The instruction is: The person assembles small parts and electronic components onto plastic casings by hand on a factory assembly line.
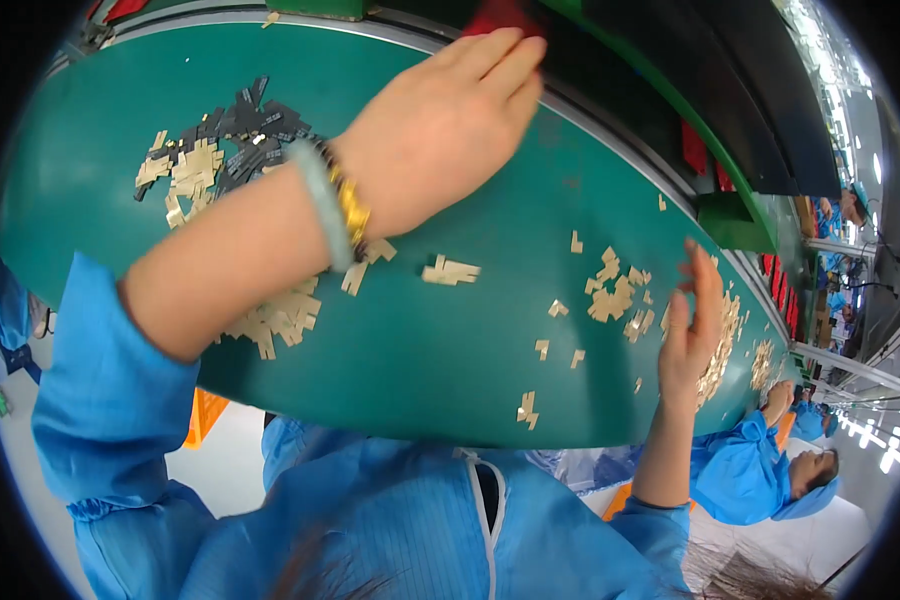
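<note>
My left hand [460, 115], with a pale green bangle and a gold bracelet at its wrist, reaches across the green table to its far edge. Its fingers are stretched out, the tips close to a blurred red thing [500, 15]; the thumb and palm side are hidden. Raised over the right part of the table, my right hand [694, 325] has its thumb and fingers apart, with nothing visible between them. Small flat gold-coloured pieces [610, 290] lie beside it. Beneath my left forearm are a dark heap of flat black pieces [260, 125] and more gold pieces [280, 320].
A metal rail [620, 150] borders the green table [460, 370] on the far side. Beyond it stand a green frame [735, 222] and red things [694, 145] in dark slots. To the right, a co-worker in blue [745, 475] sits at the same table. An orange crate [204, 415] stands below.
</note>
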The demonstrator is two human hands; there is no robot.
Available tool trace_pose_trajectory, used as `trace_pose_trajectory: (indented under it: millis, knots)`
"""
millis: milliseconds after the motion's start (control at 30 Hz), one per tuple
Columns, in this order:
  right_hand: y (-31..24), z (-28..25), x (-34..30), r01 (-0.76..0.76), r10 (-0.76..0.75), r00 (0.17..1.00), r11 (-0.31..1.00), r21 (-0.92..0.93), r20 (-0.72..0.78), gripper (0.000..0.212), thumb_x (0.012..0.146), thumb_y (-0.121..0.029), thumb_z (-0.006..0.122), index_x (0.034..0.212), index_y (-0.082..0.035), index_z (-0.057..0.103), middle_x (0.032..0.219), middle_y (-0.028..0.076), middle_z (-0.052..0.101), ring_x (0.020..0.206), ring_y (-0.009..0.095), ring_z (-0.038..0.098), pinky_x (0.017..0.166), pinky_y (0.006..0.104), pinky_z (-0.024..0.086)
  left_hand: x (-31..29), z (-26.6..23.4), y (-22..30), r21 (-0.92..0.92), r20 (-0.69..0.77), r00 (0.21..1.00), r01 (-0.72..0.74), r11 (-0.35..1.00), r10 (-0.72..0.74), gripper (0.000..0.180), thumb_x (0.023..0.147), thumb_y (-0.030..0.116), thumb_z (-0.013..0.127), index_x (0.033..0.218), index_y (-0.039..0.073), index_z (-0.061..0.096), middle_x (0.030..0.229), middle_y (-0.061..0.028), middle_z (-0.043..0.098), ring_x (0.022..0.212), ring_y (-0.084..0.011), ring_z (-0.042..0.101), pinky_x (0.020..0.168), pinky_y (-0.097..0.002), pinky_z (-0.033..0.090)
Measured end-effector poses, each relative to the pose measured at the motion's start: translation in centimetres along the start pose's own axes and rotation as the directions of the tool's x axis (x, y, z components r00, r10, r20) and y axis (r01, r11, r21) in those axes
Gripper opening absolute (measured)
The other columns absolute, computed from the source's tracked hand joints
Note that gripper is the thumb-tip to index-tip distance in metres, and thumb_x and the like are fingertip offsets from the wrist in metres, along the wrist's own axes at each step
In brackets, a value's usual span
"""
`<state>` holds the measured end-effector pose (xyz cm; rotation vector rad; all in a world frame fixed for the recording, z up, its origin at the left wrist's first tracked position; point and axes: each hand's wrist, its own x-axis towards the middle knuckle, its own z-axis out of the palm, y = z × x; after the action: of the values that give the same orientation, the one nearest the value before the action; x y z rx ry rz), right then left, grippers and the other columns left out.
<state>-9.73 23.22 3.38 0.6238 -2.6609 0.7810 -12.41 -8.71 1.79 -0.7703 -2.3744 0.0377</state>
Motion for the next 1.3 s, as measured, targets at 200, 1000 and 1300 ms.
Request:
trace_pose_trajectory:
  millis: [200,1000,1300]
  knots:
    - [-5.1,8.0,6.3,0.454,-0.429,0.891,0.83,-0.323,0.151,0.075,0.068,-0.01,0.074,0.139,-0.009,0.049,0.151,0.023,0.032,0.137,0.037,0.036,0.106,0.0464,0.032,3.9,1.0,1.4,-0.788,0.574,0.812,0.509,-0.347,-0.111,0.031,0.097,0.02,0.055,0.109,-0.007,0.064,0.094,-0.0098,0.071,0.09,-0.0165,0.066,0.082,-0.0261,0.052]
    - [2.8,6.0,8.6,0.281,-0.284,0.956,0.958,-0.049,-0.076,0.02,0.081,0.002,0.063,0.1,-0.004,0.065,0.099,0.013,0.061,0.094,0.032,0.06,0.084,0.0375,0.049,-8.5,-3.4,-2.1,-0.488,0.343,0.909,0.389,0.781,-0.238,0.02,0.075,0.011,0.066,0.091,0.004,0.056,0.097,-0.0123,0.051,0.096,-0.0309,0.051,0.086,-0.0396,0.044]
    - [9.4,8.5,13.3,0.161,-0.164,0.986,0.911,-0.379,0.024,0.036,0.084,-0.005,0.058,0.119,-0.006,0.06,0.115,0.023,0.06,0.107,0.041,0.057,0.093,0.0475,0.046,-8.0,-4.5,-1.5,-0.499,0.37,0.901,0.397,0.77,-0.225,0.014,0.085,0.008,0.063,0.092,0.004,0.051,0.09,-0.0105,0.054,0.089,-0.0309,0.052,0.081,-0.0393,0.044]
